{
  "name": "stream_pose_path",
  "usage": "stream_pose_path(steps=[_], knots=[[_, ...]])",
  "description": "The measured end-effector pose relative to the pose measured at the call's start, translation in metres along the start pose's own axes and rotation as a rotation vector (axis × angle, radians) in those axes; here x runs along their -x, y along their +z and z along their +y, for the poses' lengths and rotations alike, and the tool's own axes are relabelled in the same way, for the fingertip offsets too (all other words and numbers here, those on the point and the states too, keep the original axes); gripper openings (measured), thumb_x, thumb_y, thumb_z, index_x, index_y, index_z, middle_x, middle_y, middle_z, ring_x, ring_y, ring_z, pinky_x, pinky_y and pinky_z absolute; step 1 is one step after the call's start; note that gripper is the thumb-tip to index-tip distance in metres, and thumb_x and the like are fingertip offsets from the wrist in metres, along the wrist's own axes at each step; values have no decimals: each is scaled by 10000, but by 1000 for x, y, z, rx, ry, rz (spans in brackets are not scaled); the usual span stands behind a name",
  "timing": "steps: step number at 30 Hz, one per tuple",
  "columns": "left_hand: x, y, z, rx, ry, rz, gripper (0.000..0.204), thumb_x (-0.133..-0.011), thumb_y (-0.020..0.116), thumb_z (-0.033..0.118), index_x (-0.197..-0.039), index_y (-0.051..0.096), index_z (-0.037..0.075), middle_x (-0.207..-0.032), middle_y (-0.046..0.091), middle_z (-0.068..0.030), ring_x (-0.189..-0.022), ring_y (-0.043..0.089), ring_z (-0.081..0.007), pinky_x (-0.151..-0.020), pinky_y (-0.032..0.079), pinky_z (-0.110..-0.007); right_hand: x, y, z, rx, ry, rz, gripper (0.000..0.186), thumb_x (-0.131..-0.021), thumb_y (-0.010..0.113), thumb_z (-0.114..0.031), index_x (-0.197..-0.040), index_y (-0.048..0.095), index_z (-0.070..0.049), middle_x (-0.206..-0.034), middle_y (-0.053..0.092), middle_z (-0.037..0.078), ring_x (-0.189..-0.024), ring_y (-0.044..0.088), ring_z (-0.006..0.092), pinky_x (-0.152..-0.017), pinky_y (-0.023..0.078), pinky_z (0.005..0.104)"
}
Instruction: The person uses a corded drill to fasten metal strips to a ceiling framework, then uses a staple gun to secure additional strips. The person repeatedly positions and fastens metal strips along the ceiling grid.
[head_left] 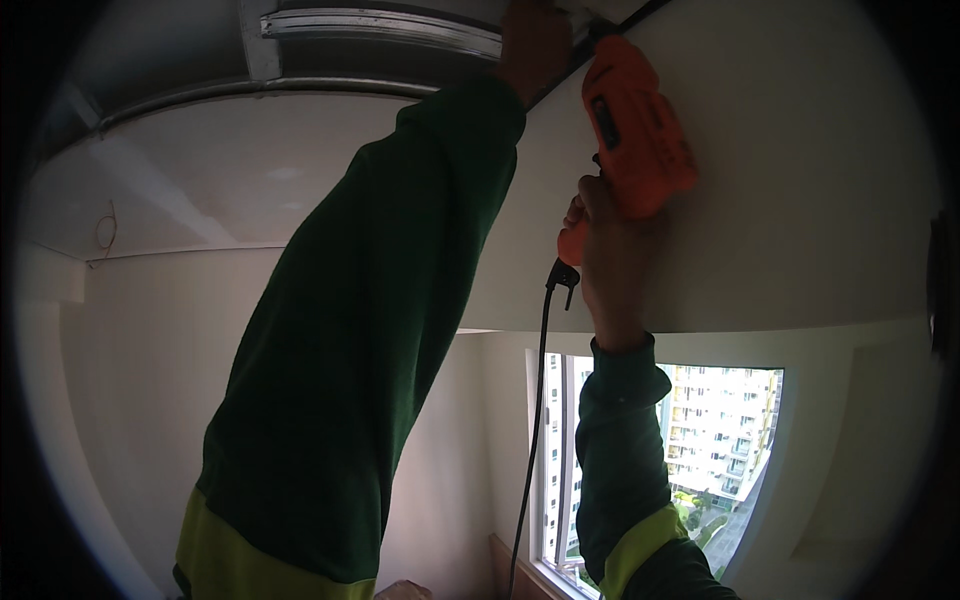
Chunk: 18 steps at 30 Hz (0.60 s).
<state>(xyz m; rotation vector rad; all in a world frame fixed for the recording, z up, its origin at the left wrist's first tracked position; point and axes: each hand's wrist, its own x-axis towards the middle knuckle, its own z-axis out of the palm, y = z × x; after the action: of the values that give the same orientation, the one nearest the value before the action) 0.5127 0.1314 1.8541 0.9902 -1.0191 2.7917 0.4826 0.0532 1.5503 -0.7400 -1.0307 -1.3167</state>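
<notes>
My right hand [617, 250] is wrapped round the handle of an orange corded power drill [637, 125], raised high and pointing up. Its front end meets the dark edge where the ceiling opening borders the pale surface; the tip and any bit are lost in shadow. A black cord [540, 400] hangs from the base of the handle. To the left of the drill's front end, my left hand [537, 48] reaches up beside a silver metal channel [385, 27]. Its fingers look curled, but the top of the picture and shadow hide what they grip.
Metal framing [258, 45] crosses the open ceiling at upper left. Below it runs a white ceiling panel [190, 180] with a thin looped wire [106, 230] hanging down. A window [725, 420] at lower right looks onto tall buildings. Pale walls [280, 330] surround the room.
</notes>
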Motion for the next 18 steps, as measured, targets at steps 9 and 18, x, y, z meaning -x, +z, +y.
stream_pose_path(steps=[9, 18], knots=[[-3, 1, -3, -3, 56, -1, 374, -948, 644, -20, -1299, 663, -147, -1265, 659, -357, -1198, 638, -511, -984, 551, -569, -17, 6, -6, -50, -3, -75, 277, -937, 699, -20, -1196, 601, -25, -797, 639, 53, -652, 649, 156, -642, 543, 341], [-21, 18, -4, 48, 86, 3, 327, -921, 676, 12, -1229, 758, -61, -1330, 686, -299, -1217, 644, -450, -1014, 541, -543, -5, 4, -5, -10, -138, -116, 286, -946, 718, -42, -1216, 628, -12, -849, 678, 72, -733, 672, 181, -671, 560, 356]])
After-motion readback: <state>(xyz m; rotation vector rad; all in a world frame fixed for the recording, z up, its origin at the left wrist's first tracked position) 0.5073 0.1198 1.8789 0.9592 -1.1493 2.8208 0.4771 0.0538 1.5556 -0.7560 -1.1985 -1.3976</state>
